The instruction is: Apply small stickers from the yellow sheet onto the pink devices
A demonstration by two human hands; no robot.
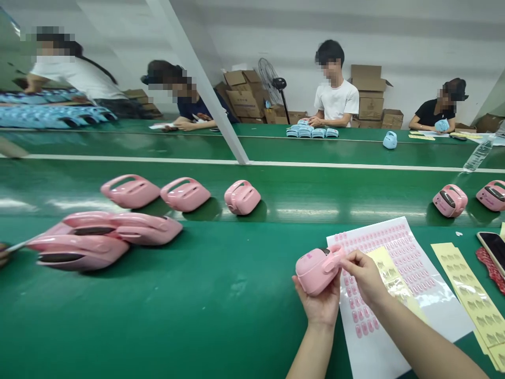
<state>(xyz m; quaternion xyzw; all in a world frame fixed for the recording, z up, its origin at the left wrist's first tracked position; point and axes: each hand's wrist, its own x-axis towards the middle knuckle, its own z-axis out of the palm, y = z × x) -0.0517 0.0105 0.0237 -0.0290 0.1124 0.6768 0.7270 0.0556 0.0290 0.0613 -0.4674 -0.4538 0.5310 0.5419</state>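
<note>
So the left hand (pixel 320 304) is cupped under a small pink plastic shell (pixel 319 269), gripping it from below and holding it up off the green bench (pixel 205 310). The shell's long axis runs roughly left to right, and its handle end points right and a bit up, toward the right hand (pixel 363 273). That hand has its fingertips (pixel 344 261) pinched right at the handle end, touching the shell; can't tell if there's a sticker between them, too small to see. There's a tiny darker pink mark on top of the shell, not readable.

Just under and to the right of both hands lies a white sticker sheet (pixel 398 263) with rows of little pink stickers, nothing legible on them. A yellowish backing strip (pixel 389 273) lies across it, and more yellow strips (pixel 469 289) sit further right, beside a phone (pixel 493 247) at the edge.

More pink shells (pixel 185 193) are lined up on the belt behind, two more (pixel 450 200) off to the right, and a blurry bunch (pixel 98 239) at the left. Across the line, other people sit with blue shells (pixel 311 131), and cardboard boxes (pixel 246 95) are stacked against the wall, contents not visible.
</note>
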